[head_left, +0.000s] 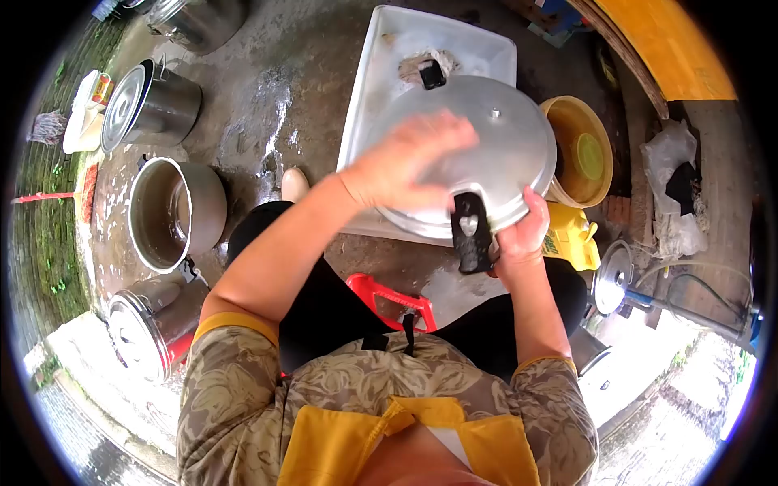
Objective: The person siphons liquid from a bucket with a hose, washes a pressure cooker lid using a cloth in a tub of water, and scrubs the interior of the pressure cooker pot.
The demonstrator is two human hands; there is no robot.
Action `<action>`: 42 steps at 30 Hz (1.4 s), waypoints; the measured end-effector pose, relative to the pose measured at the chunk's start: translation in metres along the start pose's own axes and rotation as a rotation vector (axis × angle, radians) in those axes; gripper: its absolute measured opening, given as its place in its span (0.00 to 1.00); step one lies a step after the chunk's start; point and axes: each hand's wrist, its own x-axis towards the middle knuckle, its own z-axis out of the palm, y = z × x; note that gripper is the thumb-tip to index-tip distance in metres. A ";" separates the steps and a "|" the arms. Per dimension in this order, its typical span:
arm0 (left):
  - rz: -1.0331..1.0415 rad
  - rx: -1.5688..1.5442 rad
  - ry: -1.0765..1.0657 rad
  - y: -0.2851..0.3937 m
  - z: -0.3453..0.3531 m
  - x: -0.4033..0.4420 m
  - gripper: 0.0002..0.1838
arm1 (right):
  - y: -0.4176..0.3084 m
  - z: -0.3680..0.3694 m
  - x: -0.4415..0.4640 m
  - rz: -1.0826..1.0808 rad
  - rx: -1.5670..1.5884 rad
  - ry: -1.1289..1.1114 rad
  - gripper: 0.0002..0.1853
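Observation:
A large round metal lid (pixel 502 150) with black handles is tilted over a white rectangular tub (pixel 354 134). My right hand (pixel 525 231) grips the lid's near right edge, beside the long black handle (pixel 471 235). Over the lid's left part, my left hand (pixel 413 162) is blurred by motion, its fingers stretched out and spread across the surface. A wet greyish cloth (pixel 444 61) lies in the tub beyond the lid, next to the lid's far black handle (pixel 432 74).
An open metal pot (pixel 207 212) and several lidded pots stand at the left. A beige bucket (pixel 559 121) holding a yellow-green bowl (pixel 588 156) is at the right, near a yellow container (pixel 574 235). A red plastic stool (pixel 389 293) shows between my legs.

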 end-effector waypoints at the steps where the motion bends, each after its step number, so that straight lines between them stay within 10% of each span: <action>1: -0.176 -0.072 0.172 -0.015 -0.006 0.001 0.40 | -0.003 -0.005 -0.005 0.009 -0.023 -0.015 0.26; 4: -0.796 -0.314 0.654 -0.088 -0.007 0.002 0.47 | -0.008 -0.016 -0.013 -0.064 -0.060 -0.167 0.33; 8: -1.128 -0.934 0.526 -0.106 -0.027 0.016 0.43 | -0.020 -0.064 0.006 0.018 -0.047 -0.392 0.33; 20: -0.826 -1.215 0.486 -0.114 -0.026 0.018 0.31 | -0.038 -0.109 0.093 -0.024 -0.420 -0.095 0.38; 27: -0.815 -1.031 0.851 -0.095 -0.030 0.031 0.32 | -0.037 -0.078 0.138 -0.234 -0.532 -0.059 0.33; 29: -0.829 -0.972 0.967 -0.084 -0.036 0.031 0.32 | -0.033 -0.054 0.146 -0.382 -0.818 0.236 0.30; 31: -0.797 -0.934 0.999 -0.081 -0.036 0.031 0.30 | -0.016 -0.026 0.148 -0.997 -1.257 0.282 0.20; 35: -0.733 -0.838 1.045 -0.063 -0.035 0.035 0.22 | 0.031 0.062 0.124 -1.024 -1.394 -0.296 0.12; 42: -0.788 -0.753 1.058 -0.073 -0.029 0.028 0.20 | 0.097 0.077 0.148 -1.175 -1.459 -0.368 0.03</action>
